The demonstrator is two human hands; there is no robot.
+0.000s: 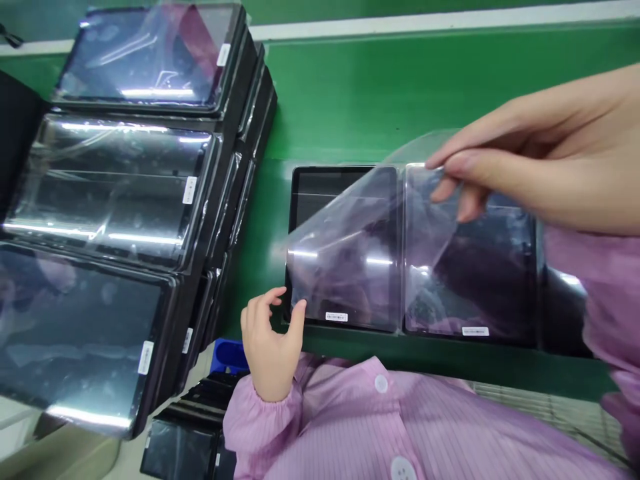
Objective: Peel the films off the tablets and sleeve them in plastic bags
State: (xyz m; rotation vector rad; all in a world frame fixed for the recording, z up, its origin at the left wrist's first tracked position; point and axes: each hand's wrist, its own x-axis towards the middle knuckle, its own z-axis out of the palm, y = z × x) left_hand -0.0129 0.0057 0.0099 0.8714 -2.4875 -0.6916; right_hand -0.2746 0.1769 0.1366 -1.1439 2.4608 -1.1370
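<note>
A tablet-like screen panel (pixel 345 280) with a white barcode label lies face up in front of me, its upper left part bare and the rest under clear film. My right hand (pixel 520 157) pinches the lifted corner of the clear plastic film (pixel 345 227) between thumb and fingers, above the neighbouring panel. The film slants up from the first panel towards that hand. At the panel's lower left corner is my left hand (pixel 273 337), thumb and fingers curved but apart; whether it presses on the edge I cannot tell. A second labelled panel (pixel 480 287) lies directly to the right.
Stacks of film-covered panels (pixel 115 187) rise high on the left of the green work surface (pixel 425 87). Part of another dark panel (pixel 565 320) shows at the right, beneath my sleeve. Below the table edge are more dark panels (pixel 180 443) and a blue bin (pixel 229 355).
</note>
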